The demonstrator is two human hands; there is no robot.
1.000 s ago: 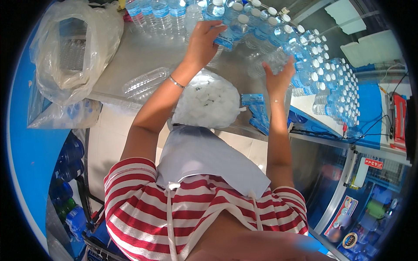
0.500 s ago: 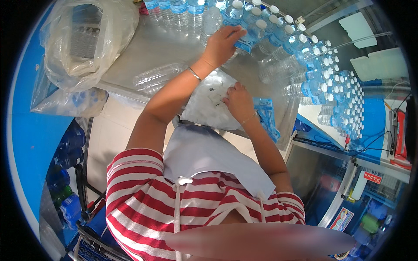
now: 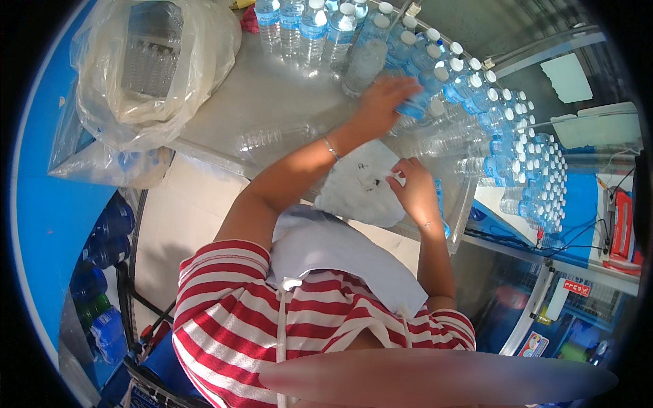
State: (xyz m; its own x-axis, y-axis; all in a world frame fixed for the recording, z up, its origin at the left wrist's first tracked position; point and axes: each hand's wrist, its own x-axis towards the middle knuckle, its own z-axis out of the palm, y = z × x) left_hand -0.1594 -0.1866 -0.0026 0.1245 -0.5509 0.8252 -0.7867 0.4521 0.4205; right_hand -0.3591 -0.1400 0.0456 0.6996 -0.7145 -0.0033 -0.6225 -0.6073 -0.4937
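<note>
My left hand (image 3: 386, 103), smeared by motion, is closed round a clear plastic bottle with a blue label (image 3: 412, 106) and a white cap, at the near end of the bottle rows. My right hand (image 3: 416, 190) has its fingers bent together at the right edge of a white, lumpy bag (image 3: 360, 187) with dark marks on it. What its fingertips hold, if anything, is hidden. Partly behind my right hand, blue plastic strips (image 3: 441, 207) lie on the metal table. Left of the white bag, an unlabelled clear bottle (image 3: 272, 139) lies on its side.
Many capped, blue-labelled bottles (image 3: 314, 30) stand along the back and right of the metal table (image 3: 224, 122). A large clear plastic bag (image 3: 197, 81) with bottles inside sits at the left. More bottles (image 3: 544, 183) crowd a ledge on the right. Blue jugs (image 3: 112, 224) stand below left.
My left hand has come nearer and to the right, with the blue label beside its fingertips. My right hand stays by the white bag. The whole view has shifted a little.
</note>
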